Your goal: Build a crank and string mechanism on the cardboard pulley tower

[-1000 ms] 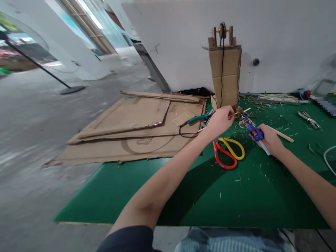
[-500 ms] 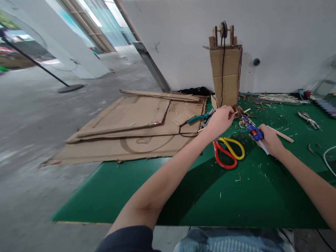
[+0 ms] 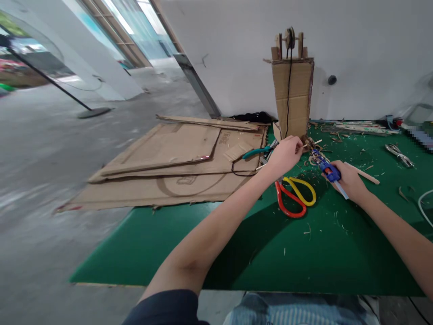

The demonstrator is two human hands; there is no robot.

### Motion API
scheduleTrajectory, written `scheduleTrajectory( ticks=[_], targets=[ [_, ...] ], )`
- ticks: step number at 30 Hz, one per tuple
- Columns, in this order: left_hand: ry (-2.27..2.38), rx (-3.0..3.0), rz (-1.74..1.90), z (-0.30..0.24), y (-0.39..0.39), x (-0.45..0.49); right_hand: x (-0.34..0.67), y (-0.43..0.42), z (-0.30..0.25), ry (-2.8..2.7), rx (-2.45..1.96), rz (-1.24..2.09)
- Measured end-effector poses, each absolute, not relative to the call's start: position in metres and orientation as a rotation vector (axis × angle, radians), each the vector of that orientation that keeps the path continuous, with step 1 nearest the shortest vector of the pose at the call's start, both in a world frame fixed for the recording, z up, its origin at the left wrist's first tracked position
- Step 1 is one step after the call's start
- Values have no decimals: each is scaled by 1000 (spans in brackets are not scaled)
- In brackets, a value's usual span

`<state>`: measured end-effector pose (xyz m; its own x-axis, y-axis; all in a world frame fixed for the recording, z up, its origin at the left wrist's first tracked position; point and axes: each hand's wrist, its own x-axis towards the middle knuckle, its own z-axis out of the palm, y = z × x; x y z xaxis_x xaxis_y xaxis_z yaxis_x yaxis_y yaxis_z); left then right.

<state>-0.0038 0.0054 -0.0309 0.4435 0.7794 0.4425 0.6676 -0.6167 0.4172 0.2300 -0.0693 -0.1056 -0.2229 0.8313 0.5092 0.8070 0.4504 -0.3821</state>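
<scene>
A blue hot glue gun (image 3: pixel 329 172) is gripped in my right hand (image 3: pixel 350 180), with a pale glue stick (image 3: pixel 341 190) jutting from its back end. Its front points toward my left hand (image 3: pixel 287 152), whose fingers pinch a thin wooden stick (image 3: pixel 305 146). Both hands work near the foot of a tall cardboard tower (image 3: pixel 293 97), which carries a pulley wheel (image 3: pixel 290 38) on top and a black cord down its front. Scissors (image 3: pixel 293 198) with red and yellow handles lie below my left hand. Teal-handled pliers (image 3: pixel 256 153) are partly hidden behind that hand.
Cardboard sheets (image 3: pixel 162 153) are stacked on the left of the green table (image 3: pixel 142 253). On the right lie metal pliers (image 3: pixel 399 155), a flat wooden strip (image 3: pixel 363 174) and a white cable (image 3: pixel 421 205). Scraps litter the surface, and a white wall (image 3: pixel 237 49) stands behind.
The whole view has shifted very slightly. Both hands keep their places by the tower's foot, still holding the wooden stick and the glue gun.
</scene>
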Motion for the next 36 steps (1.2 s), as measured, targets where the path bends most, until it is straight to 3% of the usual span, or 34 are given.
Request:
scheduleTrajectory(
  ticks=[36],
  targets=[
    [1377,2488,834,-29,2,-2,228,-72,-100,-2047,-1433,131]
  ],
)
